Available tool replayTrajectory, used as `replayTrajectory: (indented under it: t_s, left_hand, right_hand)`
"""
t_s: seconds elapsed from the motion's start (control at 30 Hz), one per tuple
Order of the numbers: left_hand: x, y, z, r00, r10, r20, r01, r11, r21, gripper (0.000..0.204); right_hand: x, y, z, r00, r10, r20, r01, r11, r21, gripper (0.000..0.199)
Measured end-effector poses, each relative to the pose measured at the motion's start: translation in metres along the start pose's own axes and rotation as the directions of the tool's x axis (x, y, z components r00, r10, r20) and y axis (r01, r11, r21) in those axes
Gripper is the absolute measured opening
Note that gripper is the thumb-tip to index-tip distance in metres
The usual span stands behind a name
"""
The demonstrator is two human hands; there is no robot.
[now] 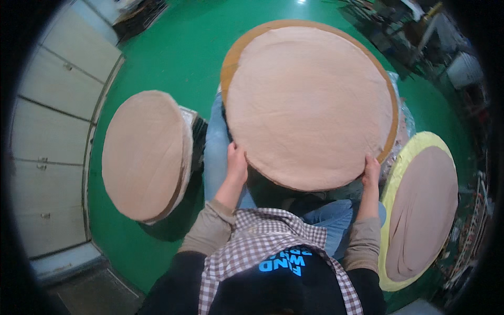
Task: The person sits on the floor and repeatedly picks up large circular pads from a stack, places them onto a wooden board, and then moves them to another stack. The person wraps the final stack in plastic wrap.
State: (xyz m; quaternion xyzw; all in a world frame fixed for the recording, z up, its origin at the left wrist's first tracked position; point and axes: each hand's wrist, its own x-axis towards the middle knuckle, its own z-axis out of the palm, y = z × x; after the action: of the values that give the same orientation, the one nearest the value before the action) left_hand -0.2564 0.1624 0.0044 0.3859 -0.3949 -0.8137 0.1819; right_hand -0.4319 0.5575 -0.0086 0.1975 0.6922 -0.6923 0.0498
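Note:
A large round sheet of pale beige cloth-like material [310, 105] lies in front of me on a slightly larger round brown board [229, 73]. The board's rim shows along the far, left and right sides. My left hand [238, 164] is closed on the sheet's near left edge, thumb on top and fingers mostly hidden beneath. At the near right edge, my right hand [371, 170] pinches the same sheet in a like way. Faint creases run across its surface. What supports the board is mostly hidden.
On my left, a stack of round beige pieces [144, 152] sits on a low support. To the right, overlapping brownish round sheets [425, 210] rest on a yellow disc [387, 247]. White cabinets [58, 121] line the left; clutter [420, 37] stands at the far right.

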Motion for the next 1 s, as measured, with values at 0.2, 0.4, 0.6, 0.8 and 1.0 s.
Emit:
replayTrajectory:
  t_s: [0.2,0.4,0.6,0.8,1.0]
  left_hand:
    - [0.015,0.005,0.01,0.963,0.269,0.005,-0.261,0.928,0.265,0.07]
    - [0.014,-0.002,0.011,0.936,0.343,0.084,-0.35,0.932,0.092,0.077]
    - [0.003,0.005,0.017,0.951,0.289,0.109,-0.284,0.957,-0.061,0.078]
    - [0.012,0.01,0.011,0.98,0.138,0.141,-0.136,0.99,-0.025,0.061]
    - [-0.037,-0.018,0.019,0.988,0.13,0.083,-0.136,0.989,0.063,0.051]
  right_hand:
    - [0.001,0.007,-0.001,0.999,-0.028,0.027,0.025,0.995,0.101,0.034]
    - [0.005,0.016,0.001,0.995,-0.101,-0.009,0.101,0.993,0.064,0.032]
    - [-0.011,-0.002,0.013,0.994,-0.092,-0.058,0.092,0.996,-0.008,0.03]
    - [-0.078,0.016,0.041,0.955,-0.228,-0.188,0.255,0.957,0.136,0.028]
    - [-0.101,0.04,0.028,0.989,-0.062,-0.131,0.124,0.831,0.542,0.035]
